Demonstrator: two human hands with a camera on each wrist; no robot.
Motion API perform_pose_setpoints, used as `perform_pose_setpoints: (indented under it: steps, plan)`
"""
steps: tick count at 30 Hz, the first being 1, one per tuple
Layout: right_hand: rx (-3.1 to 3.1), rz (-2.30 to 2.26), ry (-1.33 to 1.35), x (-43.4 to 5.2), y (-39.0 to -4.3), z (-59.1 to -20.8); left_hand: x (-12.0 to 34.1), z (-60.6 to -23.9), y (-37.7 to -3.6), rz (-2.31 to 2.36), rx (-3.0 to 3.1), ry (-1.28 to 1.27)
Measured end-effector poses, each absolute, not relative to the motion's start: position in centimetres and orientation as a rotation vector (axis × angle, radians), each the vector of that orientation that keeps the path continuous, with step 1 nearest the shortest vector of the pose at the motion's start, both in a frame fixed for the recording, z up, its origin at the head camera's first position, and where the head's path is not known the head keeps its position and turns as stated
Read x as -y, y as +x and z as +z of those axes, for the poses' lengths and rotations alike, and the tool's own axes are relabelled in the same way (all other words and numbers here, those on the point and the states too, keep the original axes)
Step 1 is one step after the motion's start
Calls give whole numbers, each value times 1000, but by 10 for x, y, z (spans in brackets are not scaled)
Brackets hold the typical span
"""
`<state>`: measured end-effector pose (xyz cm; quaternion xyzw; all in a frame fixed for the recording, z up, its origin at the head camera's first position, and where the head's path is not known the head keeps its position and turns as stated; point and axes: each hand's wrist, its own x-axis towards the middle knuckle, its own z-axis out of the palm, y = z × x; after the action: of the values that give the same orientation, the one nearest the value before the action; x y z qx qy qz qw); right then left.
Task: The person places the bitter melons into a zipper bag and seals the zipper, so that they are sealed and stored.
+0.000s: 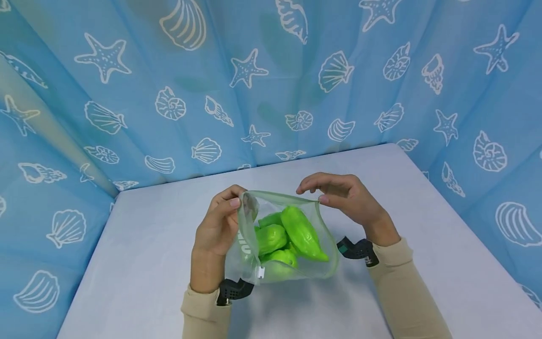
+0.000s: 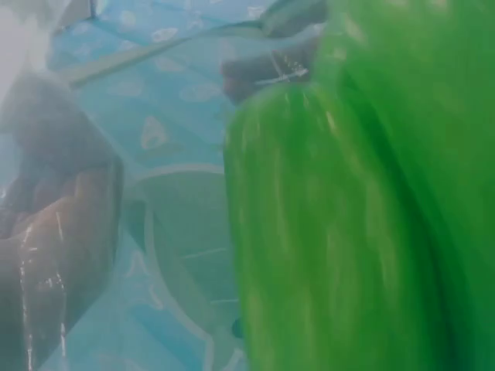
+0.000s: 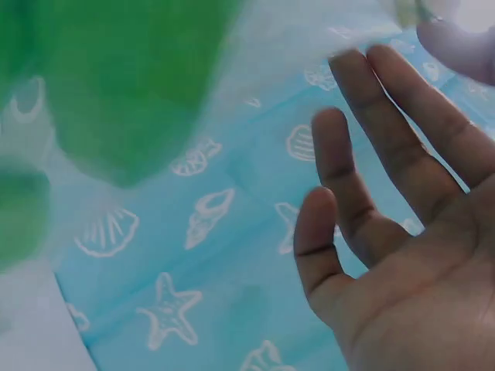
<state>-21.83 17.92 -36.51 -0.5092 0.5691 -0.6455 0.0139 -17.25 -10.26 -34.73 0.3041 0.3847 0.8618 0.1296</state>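
A translucent zip bag (image 1: 240, 260) with pale lettering hangs above the table, its mouth spread wide. Inside lie several glossy green peppers (image 1: 301, 233); a white zip slider (image 1: 260, 272) sits on the near rim. My left hand (image 1: 217, 226) pinches the bag's left rim between thumb and fingers. At the far right corner, the thumb of my right hand (image 1: 349, 197) touches the rim, while its other fingers reach loosely beyond it, apart from the bag. The left wrist view looks through the film at a blurred pepper (image 2: 325, 232). Relaxed, spread fingers (image 3: 394, 147) show in the right wrist view.
A white-covered table (image 1: 144, 263) lies beneath the bag. Blue curtains (image 1: 271, 94) printed with white shells and starfish stand behind and at both sides. Dark wrist-worn devices (image 1: 357, 248) sit below both hands, close to the bag's sides.
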Motion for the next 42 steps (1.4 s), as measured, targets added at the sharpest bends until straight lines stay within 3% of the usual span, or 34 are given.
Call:
perform_pose_setpoints:
  steps: [7,13,22,31,37,42]
  plan:
    - [-1683,-1873,-1762,-178,-213,-355,107,-350,-174,2511,-1097,876]
    - [-1779,-2092,-1748,-173,-203,-347,117,-347,-172,2505,-1374,873]
    - [-2303,-2513,-1293,-164,-179,-326,136,-339,-170,2367,-2433,750]
    - [-2940,-2544,-601,-156,-160,-312,141,-331,-155,1800,-2446,1348]
    - [-2978,-2574,-494,-162,-162,-313,124,-323,-139,1217,-2756,1215]
    - [-2926,-2648,-468,-166,-163,-313,126,-325,-139,1228,-2915,1095]
